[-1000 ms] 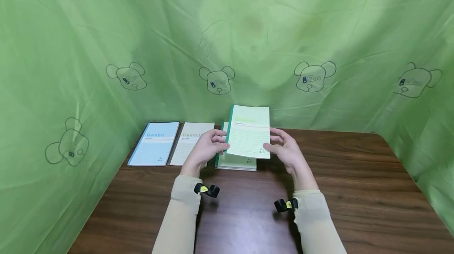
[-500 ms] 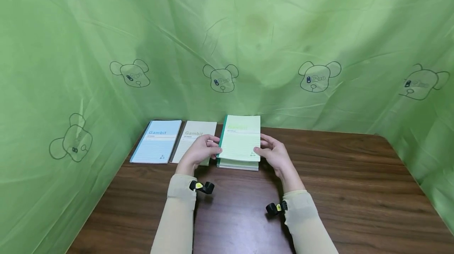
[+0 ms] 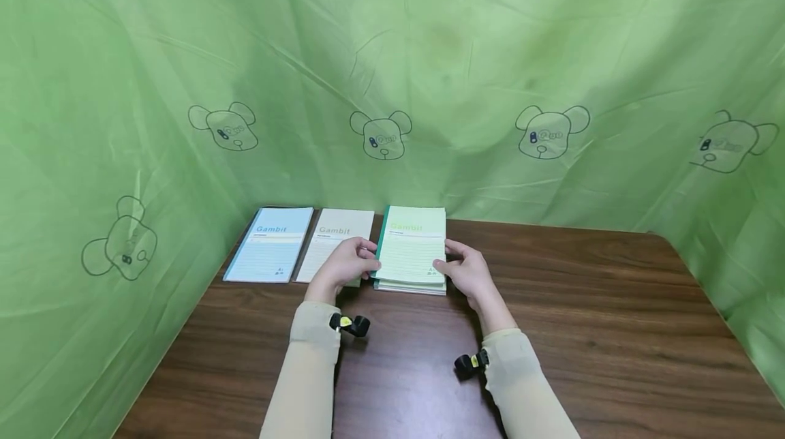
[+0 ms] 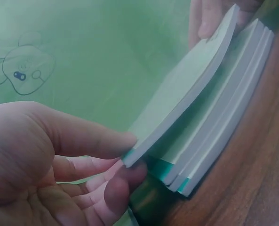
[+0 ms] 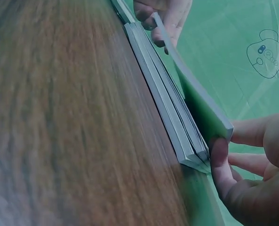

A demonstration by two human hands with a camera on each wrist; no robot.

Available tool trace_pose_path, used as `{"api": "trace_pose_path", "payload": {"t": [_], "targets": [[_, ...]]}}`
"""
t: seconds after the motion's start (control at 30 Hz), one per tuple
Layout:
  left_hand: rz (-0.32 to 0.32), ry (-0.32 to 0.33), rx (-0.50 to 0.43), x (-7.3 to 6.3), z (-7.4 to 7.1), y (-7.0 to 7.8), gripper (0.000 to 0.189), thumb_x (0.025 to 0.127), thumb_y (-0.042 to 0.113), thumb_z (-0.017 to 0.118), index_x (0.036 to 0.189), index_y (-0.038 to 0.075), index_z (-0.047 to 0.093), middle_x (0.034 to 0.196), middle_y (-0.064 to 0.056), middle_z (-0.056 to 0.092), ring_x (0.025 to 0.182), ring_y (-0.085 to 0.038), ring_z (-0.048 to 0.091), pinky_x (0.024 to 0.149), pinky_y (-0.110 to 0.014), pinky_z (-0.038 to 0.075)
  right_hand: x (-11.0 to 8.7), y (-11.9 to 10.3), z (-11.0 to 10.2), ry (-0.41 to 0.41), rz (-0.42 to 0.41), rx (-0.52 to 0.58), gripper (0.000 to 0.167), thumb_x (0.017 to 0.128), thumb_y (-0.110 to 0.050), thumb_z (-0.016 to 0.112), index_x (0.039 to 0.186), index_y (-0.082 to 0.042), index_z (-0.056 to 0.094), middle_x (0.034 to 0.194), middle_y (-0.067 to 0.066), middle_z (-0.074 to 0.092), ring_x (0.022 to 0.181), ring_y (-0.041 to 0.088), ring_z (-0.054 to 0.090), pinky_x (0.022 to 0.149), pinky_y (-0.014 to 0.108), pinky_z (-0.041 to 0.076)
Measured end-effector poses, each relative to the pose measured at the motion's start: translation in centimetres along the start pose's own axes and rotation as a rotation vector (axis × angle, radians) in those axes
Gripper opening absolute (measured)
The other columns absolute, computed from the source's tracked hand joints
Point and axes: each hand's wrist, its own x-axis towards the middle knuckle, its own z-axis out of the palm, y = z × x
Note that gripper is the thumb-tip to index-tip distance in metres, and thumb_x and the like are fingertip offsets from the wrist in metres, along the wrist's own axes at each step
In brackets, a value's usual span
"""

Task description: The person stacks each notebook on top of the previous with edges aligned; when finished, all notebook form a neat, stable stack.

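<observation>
A notebook with a pale green cover and darker green spine [image 3: 411, 248] is held level between both hands. My left hand [image 3: 342, 267] pinches its near left corner at the spine, thumb on top and fingers beneath, as the left wrist view shows. My right hand [image 3: 469, 274] pinches the near right corner, thumb on the cover. Close below lies a stack of green-spined notebooks [image 4: 219, 110]. In the right wrist view, a narrow gap parts the held notebook [image 5: 200, 94] from the stack [image 5: 160, 89], and its near edge bows slightly.
Left of the stack lie a grey-white notebook [image 3: 334, 228], partly behind my left hand, and a blue notebook [image 3: 266, 248]. Everything rests on a dark wooden table [image 3: 613, 316]. A green curtain [image 3: 454, 84] with bear-head drawings hangs at the back and sides.
Both hands have brought the green notebook down and slightly left, from raised above the stack to close over it, nearly lined up with it. The blue and grey-white notebooks stay put.
</observation>
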Motion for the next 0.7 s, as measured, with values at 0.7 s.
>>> {"api": "trace_pose_path", "payload": {"t": [0.7], "targets": [[-0.028, 0.042, 0.186, 0.1, 1.3, 0.4, 0.047, 0.088, 0.002, 0.082, 0.131, -0.001, 0.063, 0.107, -0.013, 0.067, 0.075, -0.025, 0.066, 0.057, -0.032, 0.05, 0.1, 0.5, -0.4, 0.001, 0.02, -0.015, 0.061, 0.097, 0.0, 0.077, 0.155, 0.0, 0.058, 0.141, 0.022, 0.06, 0.116, 0.031, 0.069, 0.093, 0.029, 0.054]]}}
